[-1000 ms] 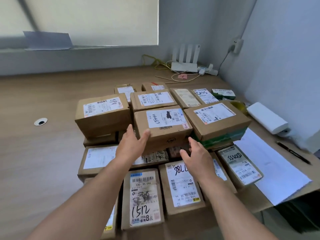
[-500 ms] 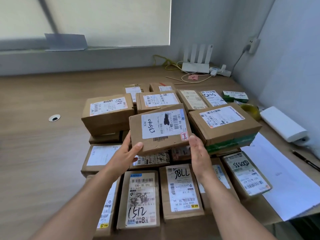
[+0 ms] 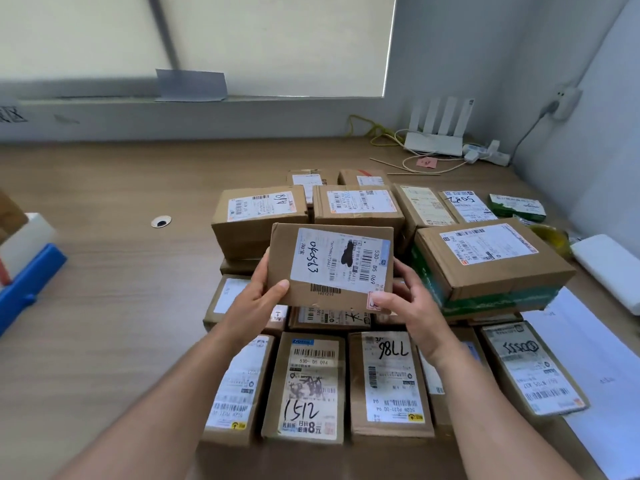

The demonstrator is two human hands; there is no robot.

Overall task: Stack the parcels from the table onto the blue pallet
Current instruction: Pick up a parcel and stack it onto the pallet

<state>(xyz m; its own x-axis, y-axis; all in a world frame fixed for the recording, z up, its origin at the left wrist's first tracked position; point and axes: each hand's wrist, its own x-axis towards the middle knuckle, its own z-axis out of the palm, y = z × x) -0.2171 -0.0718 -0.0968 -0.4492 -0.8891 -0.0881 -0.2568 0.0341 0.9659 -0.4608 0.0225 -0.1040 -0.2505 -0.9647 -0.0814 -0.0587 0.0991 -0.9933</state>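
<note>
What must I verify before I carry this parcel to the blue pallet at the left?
1. Grip: left hand and right hand hold the brown cardboard parcel with the white label at opposite sides: ok.
2. Parcel level: it tilts toward the camera: not ok.
3. Parcel apart from the green-taped cardboard box on its right: ok.
4. Way left over the bare wooden table: ok.
5. Free place on the blue plastic pallet: only a corner shows: cannot tell.
</note>
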